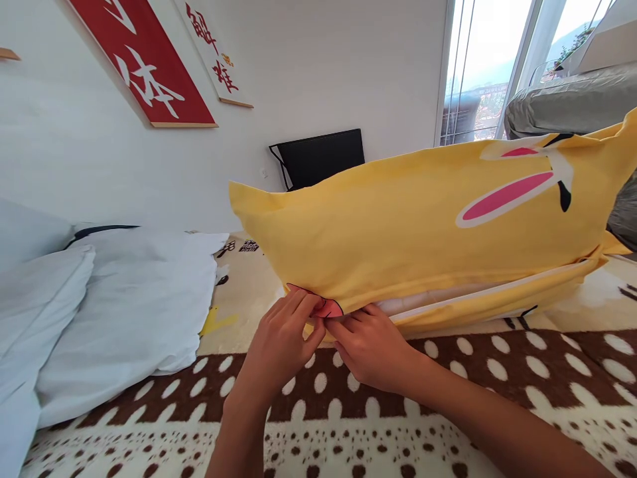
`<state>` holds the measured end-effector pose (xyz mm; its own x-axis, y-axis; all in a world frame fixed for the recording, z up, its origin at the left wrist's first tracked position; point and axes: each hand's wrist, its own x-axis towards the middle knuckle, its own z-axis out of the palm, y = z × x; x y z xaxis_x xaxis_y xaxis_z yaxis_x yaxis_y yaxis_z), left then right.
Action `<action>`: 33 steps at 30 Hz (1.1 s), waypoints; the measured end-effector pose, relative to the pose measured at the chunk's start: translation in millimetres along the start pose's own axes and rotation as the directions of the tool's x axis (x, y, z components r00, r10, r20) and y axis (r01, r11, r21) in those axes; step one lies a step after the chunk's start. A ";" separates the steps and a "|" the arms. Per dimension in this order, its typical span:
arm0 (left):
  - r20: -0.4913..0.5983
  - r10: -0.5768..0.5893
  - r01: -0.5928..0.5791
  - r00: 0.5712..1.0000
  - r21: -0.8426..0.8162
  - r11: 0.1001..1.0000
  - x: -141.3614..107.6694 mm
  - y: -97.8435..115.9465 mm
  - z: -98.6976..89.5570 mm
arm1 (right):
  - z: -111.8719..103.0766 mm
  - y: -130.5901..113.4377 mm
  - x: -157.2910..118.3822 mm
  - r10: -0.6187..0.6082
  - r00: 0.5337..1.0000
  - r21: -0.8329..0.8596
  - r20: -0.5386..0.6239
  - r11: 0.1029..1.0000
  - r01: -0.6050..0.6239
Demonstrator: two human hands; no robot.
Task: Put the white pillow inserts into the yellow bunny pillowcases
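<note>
A large yellow pillowcase [388,219] with a pink-and-white rabbit-ear print stands on its long side across the bed. Along its near side the zipper opening [478,299] gapes, and a white pillow [413,300] shows inside. My left hand [286,332] pinches the case's edge at the left end of the opening, beside a red printed patch. Close against it, my right hand [371,342] has its fingers curled at the same edge, fingertips partly hidden under the fabric. Whether a zipper pull is between the fingers cannot be made out.
White pillows [134,299] lie at the left. Under everything spreads a brown-and-cream spotted blanket [209,425]. Behind the pillowcase stand a black folding chair [323,159] and, by the window at right, a grey covered piece of furniture [572,99]. Red-and-white scrolls [144,73] hang on the wall.
</note>
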<state>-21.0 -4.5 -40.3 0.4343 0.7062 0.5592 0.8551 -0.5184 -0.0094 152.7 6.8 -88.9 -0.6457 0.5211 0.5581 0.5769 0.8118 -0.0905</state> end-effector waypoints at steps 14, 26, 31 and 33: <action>-0.148 -0.077 0.068 0.986 -0.067 0.995 2.1 -7.4 10.9 | -13.5 14.9 0.6 0.098 0.972 0.105 -0.214 0.991 -0.077; -0.066 -0.062 0.059 0.996 -0.052 0.997 -2.2 -9.6 -5.7 | -81.8 57.9 -27.4 0.281 0.929 -0.078 0.240 0.960 -0.270; 0.076 -0.021 0.033 0.997 -0.163 0.986 0.5 -7.8 -9.3 | -114.2 117.5 -96.1 0.365 0.908 -0.124 0.205 0.930 -0.345; 0.100 -0.029 0.044 0.995 -0.145 0.988 2.9 -6.4 -6.3 | -128.0 141.4 -125.9 0.411 0.904 -0.109 0.121 0.910 -0.399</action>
<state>-27.0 -2.1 -33.4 0.4352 0.7659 0.4733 0.8231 -0.5515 0.1357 379.6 22.3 -66.4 -0.4072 0.8364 0.3671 0.8375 0.5022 -0.2155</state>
